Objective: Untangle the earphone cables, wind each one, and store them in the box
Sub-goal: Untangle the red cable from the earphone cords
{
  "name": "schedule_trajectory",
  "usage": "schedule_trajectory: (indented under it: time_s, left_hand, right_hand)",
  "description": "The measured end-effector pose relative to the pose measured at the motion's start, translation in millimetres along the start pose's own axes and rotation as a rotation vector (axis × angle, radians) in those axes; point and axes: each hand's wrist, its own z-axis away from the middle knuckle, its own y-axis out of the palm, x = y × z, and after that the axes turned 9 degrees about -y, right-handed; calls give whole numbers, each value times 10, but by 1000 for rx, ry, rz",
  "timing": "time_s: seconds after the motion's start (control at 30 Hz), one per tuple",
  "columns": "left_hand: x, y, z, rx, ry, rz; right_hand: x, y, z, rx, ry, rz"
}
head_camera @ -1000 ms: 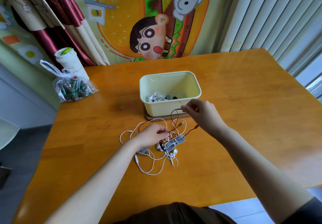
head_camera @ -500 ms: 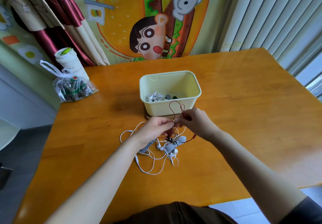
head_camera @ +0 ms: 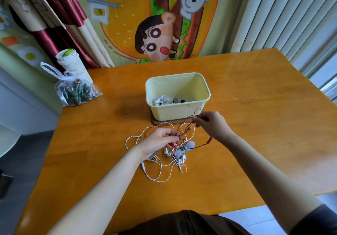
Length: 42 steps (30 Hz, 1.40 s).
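Note:
A thin red earphone cable (head_camera: 184,123) stretches between my two hands in front of the pale yellow box (head_camera: 179,111). My right hand (head_camera: 211,124) pinches a loop of it just before the box's front wall. My left hand (head_camera: 157,141) pinches the other part lower down, above a tangle of white earphone cables (head_camera: 160,170) and grey clips (head_camera: 183,149) on the table. The red cable's plug (head_camera: 210,139) hangs below my right wrist. Inside the box lie a wound white earphone (head_camera: 160,100) and dark pieces (head_camera: 177,100).
A wooden coaster (head_camera: 164,122) sits under the box. At the table's back left corner stand a paper cup (head_camera: 73,65) and a clear plastic bag (head_camera: 75,93). The orange wooden table (head_camera: 255,125) ends near my body and at the right.
My hands came together half a second ago and have moved apart again. My right hand has drawn the red loop up and right; my left has dropped back to the tangle.

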Motion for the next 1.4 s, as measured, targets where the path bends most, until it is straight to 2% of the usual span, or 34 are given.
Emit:
schedule_trajectory:
  time_s: [0.17, 0.37, 0.47, 0.6, 0.87, 0.93, 1.0, 1.1, 1.17, 1.27, 1.4]
  left_hand:
    - [-65, 64, -21, -36, 37, 51]
    - [-81, 81, -54, -162, 101, 192]
    - [-90, 79, -47, -142, 91, 238]
    - [-31, 99, -38, -85, 34, 185]
    - [99, 27, -32, -125, -72, 43]
    - [66, 14, -20, -179, -91, 36]
    - [7, 10, -14, -270, -54, 25]
    - [-121, 52, 3, -360, 107, -7]
    - [-195, 101, 26, -319, 198, -75]
    - [-197, 155, 45, -216, 223, -272]
    - [-126, 161, 63, -191, 203, -254]
  right_hand:
    - [35, 39, 27, 62, 0, -11]
    - [126, 77, 85, 171, -44, -43]
    - [137, 119, 94, 174, -59, -52]
    - [109, 159, 90, 148, -49, -73]
    - [15, 155, 52, 46, 55, -2]
    - [-3, 163, 52, 43, 72, 17]
    - [1, 173, 55, 44, 75, 42]
    - [24, 202, 50, 56, 67, 74]
    - [44, 213, 43, 48, 68, 68]
    - [58, 207, 29, 36, 66, 45]
    - [59, 202, 32, 70, 67, 36]
